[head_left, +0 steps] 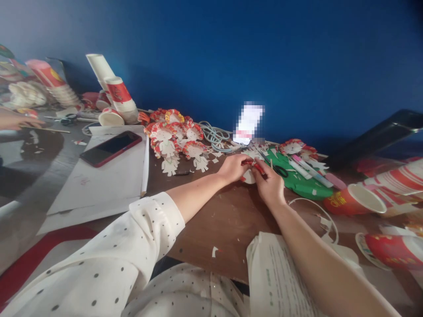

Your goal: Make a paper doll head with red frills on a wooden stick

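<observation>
Over the brown tabletop (224, 220), both my hands meet at a small red and white paper cut-out (248, 177). My left hand (235, 167) pinches its red upper edge from the left. The fingers of my right hand (270, 182) are closed on its right side and partly cover it. Its white lower part shows between the hands. To the left lies a heap of paper dolls (178, 136) with white bodies and red curled rims. Black-handled scissors (280, 171) rest just right of my right hand, on a green sheet (307, 187).
A lit phone (247, 125) leans against the blue wall. Another phone (112, 148) lies on white paper (89, 185) at left. Paper cups (122, 99) are stacked behind it; an orange cup (353, 199) lies at right beside a white cable (330, 211). Another person's hand (20, 119) is at far left.
</observation>
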Motion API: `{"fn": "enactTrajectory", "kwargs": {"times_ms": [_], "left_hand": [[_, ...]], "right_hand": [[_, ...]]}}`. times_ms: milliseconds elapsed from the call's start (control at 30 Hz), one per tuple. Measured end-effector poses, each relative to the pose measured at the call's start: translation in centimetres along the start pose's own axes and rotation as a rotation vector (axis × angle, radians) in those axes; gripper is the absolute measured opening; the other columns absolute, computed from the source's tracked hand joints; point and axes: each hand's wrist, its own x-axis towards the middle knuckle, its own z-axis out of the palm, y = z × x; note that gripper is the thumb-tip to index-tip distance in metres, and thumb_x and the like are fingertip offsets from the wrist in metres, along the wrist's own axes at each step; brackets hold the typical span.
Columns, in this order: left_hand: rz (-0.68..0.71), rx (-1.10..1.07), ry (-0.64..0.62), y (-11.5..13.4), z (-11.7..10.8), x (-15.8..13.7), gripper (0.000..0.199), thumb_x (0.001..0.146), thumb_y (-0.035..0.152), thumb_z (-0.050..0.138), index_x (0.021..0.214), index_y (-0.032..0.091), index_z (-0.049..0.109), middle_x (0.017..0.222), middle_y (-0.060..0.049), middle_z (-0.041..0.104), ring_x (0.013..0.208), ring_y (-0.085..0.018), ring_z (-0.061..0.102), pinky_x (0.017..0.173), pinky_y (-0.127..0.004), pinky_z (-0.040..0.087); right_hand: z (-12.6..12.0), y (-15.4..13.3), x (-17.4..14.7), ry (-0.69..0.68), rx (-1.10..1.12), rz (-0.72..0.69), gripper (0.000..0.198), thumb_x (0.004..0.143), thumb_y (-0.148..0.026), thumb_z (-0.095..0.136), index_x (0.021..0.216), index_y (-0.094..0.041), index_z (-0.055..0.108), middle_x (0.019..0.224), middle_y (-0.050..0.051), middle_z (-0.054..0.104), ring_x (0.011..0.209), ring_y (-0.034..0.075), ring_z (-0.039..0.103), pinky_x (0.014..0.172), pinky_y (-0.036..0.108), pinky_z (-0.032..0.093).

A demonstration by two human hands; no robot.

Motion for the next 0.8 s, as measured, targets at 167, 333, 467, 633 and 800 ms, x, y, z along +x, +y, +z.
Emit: {"fn": "enactTrajectory", "kwargs": {"times_ms": [167,333,467,633,800], "left_hand": [[0.027,-0.008,-0.008,-0.14,0.17,-0.08,0.020,0.084,0.016,0.061,0.099,0.019,0.074,0.095,-0.004,0.074,0.088,-0.017,0.067,0.086,-0.030,0.052],[0.034,-0.042,-0.003,-0.24,0.41,-0.15,0.019,0.086,0.018,0.060,0.101,0.019,0.072,0.096,-0.004,0.074,0.089,-0.016,0.067,0.086,-0.030,0.052],[0.009,-0.067,0.007,-0.25,0.53,-0.13,0.020,0.086,0.020,0.061,0.103,0.018,0.071,0.098,-0.005,0.074,0.091,-0.017,0.068,0.087,-0.031,0.052],[0.005,-0.062,-0.009,-0.26,0.55,-0.10,0.023,0.085,0.018,0.061,0.106,0.018,0.071,0.100,-0.006,0.074,0.093,-0.018,0.068,0.089,-0.031,0.052],[-0.015,-0.060,-0.026,-0.13,0.38,-0.14,0.025,0.085,0.018,0.059,0.108,0.018,0.070,0.099,-0.005,0.074,0.092,-0.017,0.068,0.089,-0.031,0.052]], "right_hand": [[0.06,0.09,0.07,0.030,-0.018,-0.029,0.036,0.087,-0.038,0.059,0.116,-0.021,0.072,0.117,0.008,0.073,0.109,0.025,0.068,0.097,0.039,0.051],[-0.01,0.17,0.15,0.048,-0.072,-0.021,0.036,0.087,-0.039,0.059,0.114,-0.021,0.073,0.112,0.007,0.074,0.104,0.025,0.070,0.093,0.038,0.053],[-0.09,0.21,0.17,0.040,-0.101,-0.059,0.035,0.088,-0.038,0.058,0.114,-0.021,0.074,0.111,0.007,0.075,0.102,0.025,0.070,0.093,0.037,0.052],[-0.17,0.17,0.15,0.029,-0.115,-0.064,0.034,0.089,-0.040,0.057,0.112,-0.023,0.074,0.109,0.007,0.075,0.102,0.024,0.069,0.093,0.038,0.052],[-0.16,0.12,0.14,0.023,-0.115,-0.047,0.034,0.088,-0.041,0.057,0.111,-0.023,0.074,0.109,0.007,0.075,0.102,0.025,0.069,0.094,0.040,0.052]]}}
